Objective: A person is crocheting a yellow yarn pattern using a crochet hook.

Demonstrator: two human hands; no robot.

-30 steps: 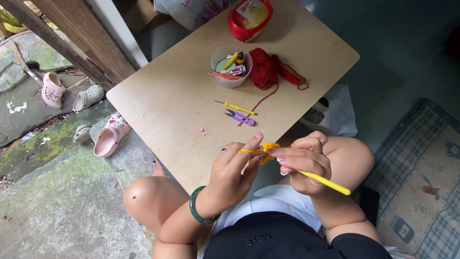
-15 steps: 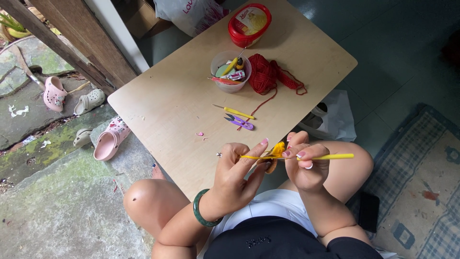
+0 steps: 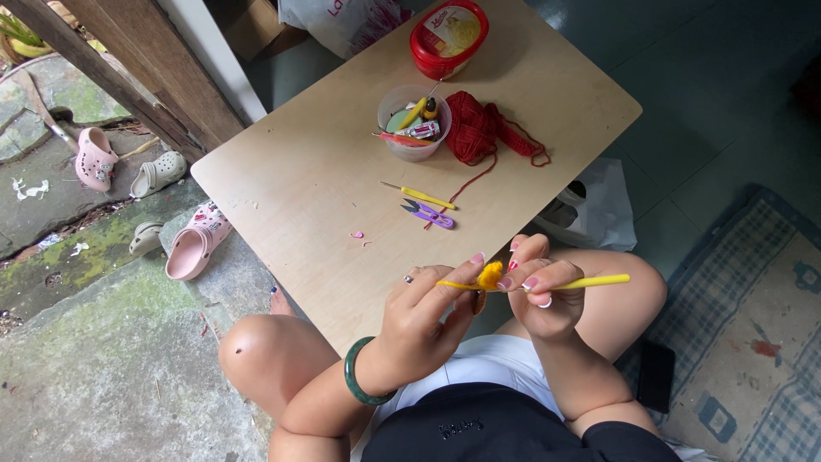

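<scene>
A low wooden table [image 3: 325,171] stands on a tiled floor, half indoors, with mossy stone and small pink and grey clogs [image 3: 190,244] off its left edge and a checked rug [image 3: 753,308] to the right. The person sits at the table's near edge, knees either side of it.

Compared with a second ago, both hands have lifted and drawn closer together, and the yellow crochet hook [image 3: 590,281] has swung from slanting down to the right to lying almost level. I judge a stitch is being worked, the hook turning as it goes. The right hand [image 3: 543,291] is closed around the hook's handle; the left hand [image 3: 428,316], with a green bangle [image 3: 363,385] on its wrist, pinches a small yellow crochet piece [image 3: 490,275] between thumb and fingers, just above the near edge.

At the far edge sit a red tub [image 3: 446,38], a clear cup of tools [image 3: 412,124] and a heap of red yarn [image 3: 479,133]. Mid-table lie a second yellow-handled hook [image 3: 419,196] and purple snips [image 3: 428,213].

The hook's tip is hidden behind the fingers and the yellow piece, and any yellow strand is too fine to trace. The cup's contents are hard to tell apart.
</scene>
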